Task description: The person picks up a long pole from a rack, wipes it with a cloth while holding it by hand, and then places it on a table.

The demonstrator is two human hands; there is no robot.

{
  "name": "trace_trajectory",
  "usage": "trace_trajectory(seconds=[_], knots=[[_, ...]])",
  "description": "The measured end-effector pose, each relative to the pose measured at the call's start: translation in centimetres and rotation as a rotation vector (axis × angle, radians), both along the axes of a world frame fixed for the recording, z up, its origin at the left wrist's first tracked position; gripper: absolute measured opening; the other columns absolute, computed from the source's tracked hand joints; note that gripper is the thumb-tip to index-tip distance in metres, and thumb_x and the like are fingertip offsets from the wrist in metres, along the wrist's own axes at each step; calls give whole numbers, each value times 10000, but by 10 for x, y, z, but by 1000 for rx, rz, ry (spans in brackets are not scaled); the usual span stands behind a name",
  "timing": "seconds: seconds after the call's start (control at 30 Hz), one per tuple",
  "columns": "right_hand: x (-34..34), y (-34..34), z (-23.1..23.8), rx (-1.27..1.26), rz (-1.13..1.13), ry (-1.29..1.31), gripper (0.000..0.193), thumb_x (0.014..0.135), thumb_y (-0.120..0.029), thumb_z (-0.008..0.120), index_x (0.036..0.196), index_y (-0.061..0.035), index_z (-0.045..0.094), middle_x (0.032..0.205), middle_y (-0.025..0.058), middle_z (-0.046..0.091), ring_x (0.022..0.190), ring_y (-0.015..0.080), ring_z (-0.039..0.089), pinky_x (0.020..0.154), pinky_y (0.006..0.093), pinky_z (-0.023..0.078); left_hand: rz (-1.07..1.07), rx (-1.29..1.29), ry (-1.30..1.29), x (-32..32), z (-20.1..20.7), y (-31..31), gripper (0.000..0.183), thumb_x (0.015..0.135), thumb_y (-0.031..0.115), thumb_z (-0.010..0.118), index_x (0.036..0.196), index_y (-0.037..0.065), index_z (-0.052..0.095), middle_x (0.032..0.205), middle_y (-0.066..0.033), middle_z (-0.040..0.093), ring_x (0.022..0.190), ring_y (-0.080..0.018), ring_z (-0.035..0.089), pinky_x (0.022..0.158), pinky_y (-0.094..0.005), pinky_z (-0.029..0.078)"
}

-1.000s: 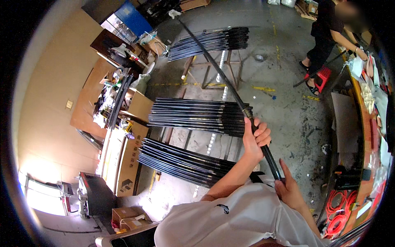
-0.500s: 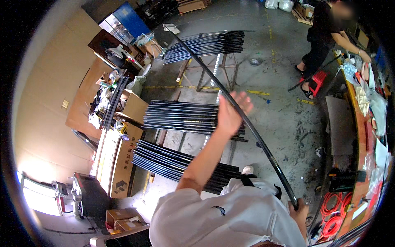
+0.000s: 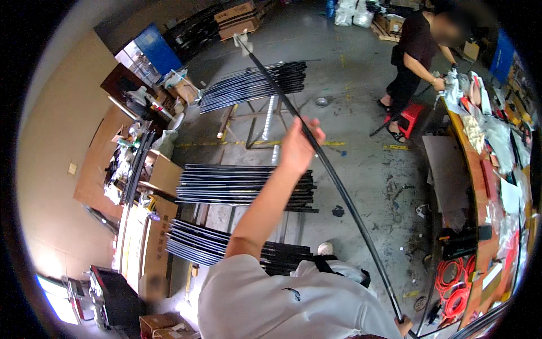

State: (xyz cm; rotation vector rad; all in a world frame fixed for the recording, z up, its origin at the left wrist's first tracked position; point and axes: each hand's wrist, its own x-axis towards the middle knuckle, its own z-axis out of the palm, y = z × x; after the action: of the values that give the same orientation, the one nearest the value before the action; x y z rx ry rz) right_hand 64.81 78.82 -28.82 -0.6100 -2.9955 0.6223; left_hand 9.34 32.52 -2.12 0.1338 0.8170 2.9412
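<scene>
A long black pole (image 3: 345, 199) runs slantwise across the view, from far left of centre to near right. My left hand (image 3: 298, 148) is at its middle, arm stretched forward, with the fingers partly curled round it. At the near end my right hand (image 3: 404, 326) is closed on the pole, low at the lower edge and partly hidden by my white sleeve. A whitish cloth or wrap (image 3: 243, 43) shows at the pole's far tip; whether it is attached I cannot tell. Bundles of similar black poles (image 3: 243, 183) lie in rows on a metal frame to the left.
At right stands a long workbench (image 3: 480, 195) strewn with bags and cloths, with coiled orange hoses (image 3: 453, 302) below. A co-worker (image 3: 416, 59) bends over its far end beside a red stool (image 3: 407, 120). Cartons (image 3: 161, 229) stand at left.
The view has shifted, and the scene sits further left. My right hand is lower in the picture with the pole's near end. My left hand's fingers have drawn in from spread to partly curled.
</scene>
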Motion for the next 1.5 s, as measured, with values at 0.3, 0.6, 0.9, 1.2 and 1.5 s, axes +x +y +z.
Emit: trace_trajectory(seconds=[0.3, 0.6, 0.9, 1.2, 1.5], knots=[[146, 44, -21, 219, -465, -115, 161, 672, -203, 666, 672, -58, 597, 623, 153, 598, 584, 313, 584, 546, 413, 464, 455, -69, 125, -161, 111, -109, 463, 819, 381, 621, 1094, 58, 436, 995, -160, 539, 842, -304, 612, 648, -321, 577], [148, 18, 8, 371, -421, -68, 420, 757, -326, 680, 499, -68, 470, 456, 111, 483, 395, 278, 461, 411, 389, 381, 612, -171, 118, -235, 135, -181, 178, 876, 30, 503, 1027, -63, 496, 923, -212, 570, 751, -307, 621, 683, -363, 579], [85, -2, -34, 315, -235, -10, 342, 682, -268, 685, 548, -26, 485, 474, 127, 475, 411, 298, 463, 425, 402, 367, 977, -654, 81, -209, 156, -221, 225, 876, 180, 547, 919, -41, 554, 886, -136, 612, 781, -223, 625, 677, -301, 528], [-162, -141, 76, -519, -264, 91, 214, 713, -191, 648, 730, 11, 578, 560, 166, 522, 477, 220, 457, 482, 372, 388, -422, -1482, 390, 59, -81, 22, 462, 848, 416, 526, 1078, 26, 431, 1021, -109, 485, 934, -181, 473, 826, -328, 386], [-214, -157, 122, -817, -11, 142, 383, 756, -294, 642, 1058, -99, 509, 789, 156, 624, 745, 320, 603, 657, 398, 460, -293, -367, -10, 158, -88, 171, 474, 874, 401, 535, 1155, 21, 493, 1101, -70, 515, 645, -85, 365, 600, -223, 375]])
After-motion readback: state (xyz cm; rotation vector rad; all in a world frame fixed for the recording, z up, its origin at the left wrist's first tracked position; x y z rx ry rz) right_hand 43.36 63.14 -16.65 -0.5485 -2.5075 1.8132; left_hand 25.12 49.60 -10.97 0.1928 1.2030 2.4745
